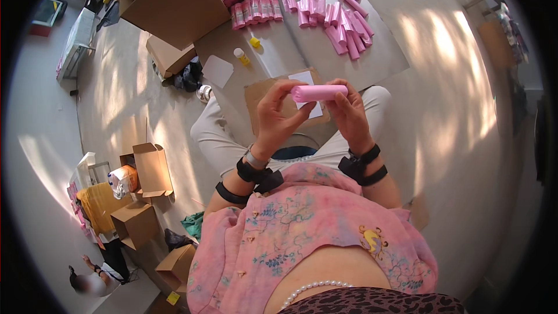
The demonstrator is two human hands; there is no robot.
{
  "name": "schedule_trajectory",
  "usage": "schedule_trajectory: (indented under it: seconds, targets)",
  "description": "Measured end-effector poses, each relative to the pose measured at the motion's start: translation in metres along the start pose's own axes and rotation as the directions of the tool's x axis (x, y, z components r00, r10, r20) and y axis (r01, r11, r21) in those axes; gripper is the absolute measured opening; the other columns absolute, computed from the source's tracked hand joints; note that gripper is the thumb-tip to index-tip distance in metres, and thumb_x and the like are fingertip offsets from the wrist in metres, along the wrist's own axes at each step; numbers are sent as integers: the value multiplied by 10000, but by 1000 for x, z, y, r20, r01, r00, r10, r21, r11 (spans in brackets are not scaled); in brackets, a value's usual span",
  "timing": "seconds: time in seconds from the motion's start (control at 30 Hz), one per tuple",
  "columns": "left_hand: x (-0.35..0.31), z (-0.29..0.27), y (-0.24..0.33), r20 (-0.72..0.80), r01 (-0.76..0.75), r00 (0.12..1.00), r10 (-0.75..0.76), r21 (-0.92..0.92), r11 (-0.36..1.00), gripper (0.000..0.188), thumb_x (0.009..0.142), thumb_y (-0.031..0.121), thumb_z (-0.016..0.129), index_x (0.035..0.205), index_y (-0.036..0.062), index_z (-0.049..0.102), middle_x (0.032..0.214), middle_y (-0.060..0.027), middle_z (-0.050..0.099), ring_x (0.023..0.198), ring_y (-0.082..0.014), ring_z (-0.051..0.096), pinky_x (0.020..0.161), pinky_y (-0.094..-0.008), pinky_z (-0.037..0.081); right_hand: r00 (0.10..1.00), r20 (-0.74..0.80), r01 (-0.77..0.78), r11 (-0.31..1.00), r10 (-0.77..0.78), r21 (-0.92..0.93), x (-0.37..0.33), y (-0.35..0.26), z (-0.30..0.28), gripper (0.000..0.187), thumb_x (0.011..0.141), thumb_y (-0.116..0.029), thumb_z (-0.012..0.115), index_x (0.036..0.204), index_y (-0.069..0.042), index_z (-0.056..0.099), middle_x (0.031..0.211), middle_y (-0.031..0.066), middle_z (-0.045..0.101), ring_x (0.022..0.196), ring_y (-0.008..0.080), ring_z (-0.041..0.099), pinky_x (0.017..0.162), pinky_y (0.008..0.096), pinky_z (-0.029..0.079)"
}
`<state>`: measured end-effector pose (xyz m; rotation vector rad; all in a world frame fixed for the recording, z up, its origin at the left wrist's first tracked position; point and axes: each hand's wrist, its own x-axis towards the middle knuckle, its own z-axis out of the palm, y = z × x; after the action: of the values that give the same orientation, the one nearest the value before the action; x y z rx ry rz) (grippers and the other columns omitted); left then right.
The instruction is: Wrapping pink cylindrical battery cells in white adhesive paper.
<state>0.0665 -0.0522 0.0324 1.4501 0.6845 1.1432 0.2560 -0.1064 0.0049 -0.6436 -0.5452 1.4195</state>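
A smooth pink roll (321, 92), perhaps rolled plastic film or bags, lies level between my two hands above my lap. My left hand (275, 111) pinches its left end between thumb and fingers. At the other end, my right hand (351, 118) grips it with the thumb on the near side. Below the roll, a flat piece of brown cardboard (256, 103) carries a white sheet of paper (316, 113), partly covered by my hands. Past them lie an uncapped yellow glue stick (242, 57) and a yellow cap (255, 42).
Labelled pink rolls (257, 10) stand in rows at the far side, with loose pink rolls (350, 30) piled to their right. A large open carton (174, 9) stands far left, near a white card (218, 71). More cartons (135, 224) and another person (96, 282) are at left.
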Motion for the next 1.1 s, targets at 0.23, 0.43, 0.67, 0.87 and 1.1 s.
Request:
schedule_trajectory:
  seconds: [0.23,0.43,0.67,0.87,1.1]
  targets:
    - [0,20,-2,-31,-103,994,103,-6,995,406,831,-94,794,1197,-12,641,1201,-89,614,1168,-181,612,1077,-325,478,992,121,-78,957,45,279,-2,31,-15,401,1056,-299,634,1343,-31,554,1179,51,637,1023,114,601,947,272,496]
    - [2,31,-12,-127,-176,974,189,109,978,378,854,-96,769,1199,-16,637,1236,-103,615,1209,-195,609,1087,-329,470,993,87,-109,934,85,341,-4,47,-13,468,1052,-352,632,1390,-41,548,1224,18,635,1082,104,596,995,280,474]
    - [-3,36,-30,-172,27,983,-55,-162,986,329,918,-58,730,1225,-18,620,1251,-104,616,1208,-195,621,1050,-326,503,987,73,-163,895,146,414,-7,62,-7,475,1040,-298,661,1434,-63,539,1318,37,636,1255,145,571,1092,327,437]
    - [-3,-1,-67,131,49,987,-93,303,952,270,894,10,786,1145,-1,688,1142,-90,669,1024,-159,693,877,-284,577,990,65,-74,861,123,-502,9,16,-48,479,965,-90,742,1404,-15,565,1281,53,650,1182,125,615,1017,288,506]
    - [-24,0,-126,208,150,953,-218,301,942,272,871,50,814,1120,21,710,1037,-88,713,965,-161,711,812,-289,577,987,-20,-133,751,158,-646,3,49,-105,285,945,-70,759,1212,-12,674,1101,35,714,975,97,685,878,256,565]
